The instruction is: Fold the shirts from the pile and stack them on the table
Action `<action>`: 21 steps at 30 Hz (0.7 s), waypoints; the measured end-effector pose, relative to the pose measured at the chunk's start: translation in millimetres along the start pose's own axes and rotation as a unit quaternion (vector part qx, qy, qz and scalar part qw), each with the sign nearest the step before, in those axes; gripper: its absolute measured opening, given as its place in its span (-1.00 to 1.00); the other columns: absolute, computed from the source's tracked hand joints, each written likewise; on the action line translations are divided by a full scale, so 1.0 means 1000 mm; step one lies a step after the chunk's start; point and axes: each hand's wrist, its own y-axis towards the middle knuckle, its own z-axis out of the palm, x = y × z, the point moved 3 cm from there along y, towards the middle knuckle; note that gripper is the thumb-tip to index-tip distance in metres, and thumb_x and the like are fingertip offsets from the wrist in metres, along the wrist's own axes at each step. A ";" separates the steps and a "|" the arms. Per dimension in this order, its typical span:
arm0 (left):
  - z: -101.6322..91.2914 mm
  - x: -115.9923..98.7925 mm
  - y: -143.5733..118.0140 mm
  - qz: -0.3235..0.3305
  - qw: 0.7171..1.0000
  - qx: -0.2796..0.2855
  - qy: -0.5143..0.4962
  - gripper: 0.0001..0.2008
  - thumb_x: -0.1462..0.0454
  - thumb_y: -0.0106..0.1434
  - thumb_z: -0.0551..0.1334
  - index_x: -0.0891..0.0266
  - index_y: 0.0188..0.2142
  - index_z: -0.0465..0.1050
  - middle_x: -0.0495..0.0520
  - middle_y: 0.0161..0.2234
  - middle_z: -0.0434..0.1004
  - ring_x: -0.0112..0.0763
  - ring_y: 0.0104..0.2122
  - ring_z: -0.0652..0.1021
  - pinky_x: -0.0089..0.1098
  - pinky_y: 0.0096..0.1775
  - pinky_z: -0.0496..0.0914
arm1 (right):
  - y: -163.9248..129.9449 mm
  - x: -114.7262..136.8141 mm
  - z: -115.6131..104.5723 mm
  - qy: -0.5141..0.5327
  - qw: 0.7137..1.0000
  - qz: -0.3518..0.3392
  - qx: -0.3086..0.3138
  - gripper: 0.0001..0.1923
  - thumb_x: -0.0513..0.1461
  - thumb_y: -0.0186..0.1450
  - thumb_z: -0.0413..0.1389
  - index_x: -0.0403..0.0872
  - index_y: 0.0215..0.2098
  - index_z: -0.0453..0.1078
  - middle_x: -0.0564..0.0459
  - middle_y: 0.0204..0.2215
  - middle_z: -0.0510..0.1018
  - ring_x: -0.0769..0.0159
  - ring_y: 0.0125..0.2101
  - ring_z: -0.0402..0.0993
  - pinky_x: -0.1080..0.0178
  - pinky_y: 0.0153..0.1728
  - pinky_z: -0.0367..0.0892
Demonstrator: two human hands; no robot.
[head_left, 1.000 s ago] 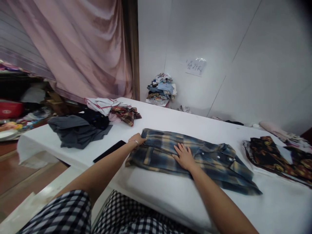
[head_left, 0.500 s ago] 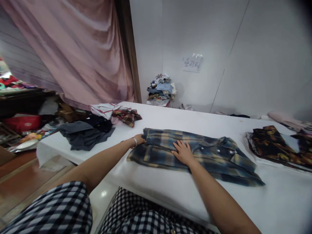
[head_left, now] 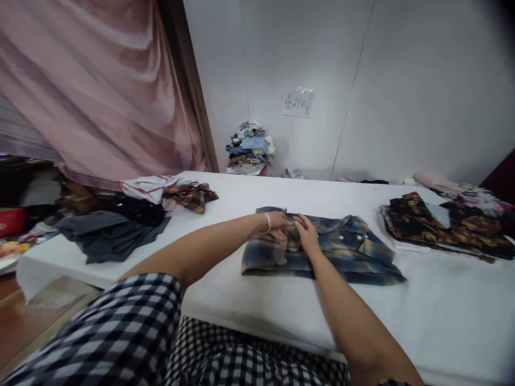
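Here, a person in a black-and-white checked garment (head_left: 120,332) leans over a white table (head_left: 257,316), both bare forearms reaching forward to a blue-and-yellow plaid shirt (head_left: 341,252) lying at the table's middle. The left hand (head_left: 279,224), a bracelet at its wrist, is curled around a fold of the shirt's left part and has it lifted off the surface; the right hand (head_left: 306,235) rests beside it, almost touching, fingers bent and pressing the cloth, though whether it pinches the fabric cannot be told. To the left lies a heap of dark grey clothes (head_left: 108,236), with a red plaid garment (head_left: 191,195) just behind it. At the right sits a dark floral-patterned garment (head_left: 434,225). Farther back, a small pile of clothes (head_left: 249,153) stands against the white wall (head_left: 402,80), beneath a taped paper note (head_left: 296,102), with a pink curtain (head_left: 92,91) hanging at far left.
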 end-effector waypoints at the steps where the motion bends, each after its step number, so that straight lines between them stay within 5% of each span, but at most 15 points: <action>1: 0.009 -0.005 0.001 -0.001 1.000 -0.012 -0.003 -0.62 0.13 0.34 0.17 0.31 0.04 0.36 0.18 -0.08 0.48 -0.34 -0.21 0.55 -0.24 -0.19 0.49 | 0.002 -0.002 -0.005 0.002 1.000 0.014 -0.010 -0.43 -0.08 0.29 -0.02 -0.15 0.22 0.25 -0.19 0.03 0.54 0.16 0.04 0.47 0.07 0.06 0.37; 4: 0.003 0.001 -0.006 -0.010 0.994 -0.109 0.008 -0.59 0.14 0.36 0.12 0.33 0.11 0.31 0.25 -0.06 0.51 -0.34 -0.21 0.57 -0.37 -0.22 0.45 | 0.004 -0.006 -0.013 -0.002 0.998 0.050 -0.024 -0.45 -0.09 0.31 -0.05 -0.14 0.22 0.25 -0.17 0.02 0.54 0.17 0.02 0.49 0.08 0.01 0.40; 8: -0.043 0.051 -0.030 -0.077 0.965 -0.246 0.043 -0.51 0.15 0.33 0.12 0.34 0.18 0.22 0.37 0.11 0.41 -0.18 -0.07 0.55 -0.32 -0.15 0.44 | 0.002 -0.002 -0.011 -0.037 0.998 0.039 -0.019 -0.50 -0.13 0.32 -0.05 -0.10 0.19 0.29 -0.13 -0.03 0.58 0.18 -0.01 0.50 0.08 0.02 0.38; 10: -0.052 0.078 -0.040 -0.127 0.956 -0.261 0.044 -0.46 0.08 0.29 0.15 0.44 0.12 0.29 0.44 -0.04 0.52 -0.10 -0.20 0.60 -0.25 -0.26 0.47 | -0.001 0.003 -0.008 -0.085 0.996 0.009 -0.010 -0.53 -0.15 0.30 -0.03 -0.07 0.16 0.33 -0.10 -0.02 0.58 0.19 -0.03 0.51 0.09 0.04 0.36; 13: -0.038 0.099 -0.043 -0.160 0.956 -0.244 0.022 -0.48 -0.03 0.24 0.15 0.44 -0.12 0.48 0.37 -0.30 0.61 -0.09 -0.40 0.62 -0.25 -0.41 0.46 | -0.008 0.011 -0.005 -0.190 0.980 -0.052 0.015 -0.57 -0.20 0.28 0.01 -0.06 0.11 0.38 -0.08 -0.01 0.56 0.17 -0.01 0.48 0.07 0.12 0.27; 17: -0.017 0.091 -0.038 -0.124 0.964 -0.233 -0.012 -0.57 -0.01 0.22 0.20 0.32 -0.18 0.52 0.21 -0.30 0.65 -0.22 -0.36 0.62 -0.37 -0.36 0.47 | -0.015 0.020 -0.001 -0.280 0.954 -0.087 0.055 -0.59 -0.26 0.28 0.02 -0.05 0.09 0.39 -0.07 0.03 0.54 0.16 0.06 0.41 -0.02 0.21 0.11; 21: -0.040 0.091 -0.053 -0.094 0.962 -0.256 0.004 -0.62 0.04 0.28 0.13 0.23 -0.08 0.48 0.10 -0.19 0.65 -0.30 -0.25 0.62 -0.43 -0.26 0.47 | -0.020 0.029 0.003 -0.285 0.947 -0.131 0.067 -0.60 -0.26 0.29 0.03 -0.02 0.08 0.40 -0.06 0.05 0.53 0.17 0.07 0.41 0.00 0.17 0.17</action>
